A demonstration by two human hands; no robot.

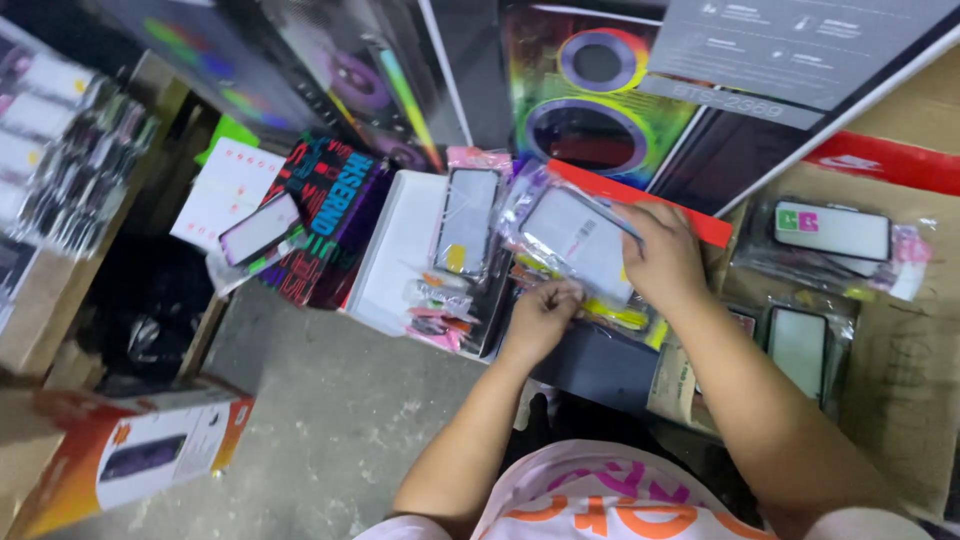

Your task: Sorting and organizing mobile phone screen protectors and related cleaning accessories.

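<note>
My right hand (662, 255) grips a clear plastic packet holding a phone case (570, 235) at its right edge, tilted above a pile of similar packets. My left hand (545, 315) pinches the lower edge of the same packet, close to a yellow-trimmed packet (620, 318) underneath. Another packaged phone case (468, 220) with a pink top lies just to the left on a white box (390, 255).
More packaged cases lie at right (832, 232) (798, 350) on brown cardboard (900, 380). Large speaker boxes (600, 100) stand behind. A dark printed box (325, 215) and an orange box (140, 455) sit at left on the concrete floor (330, 430).
</note>
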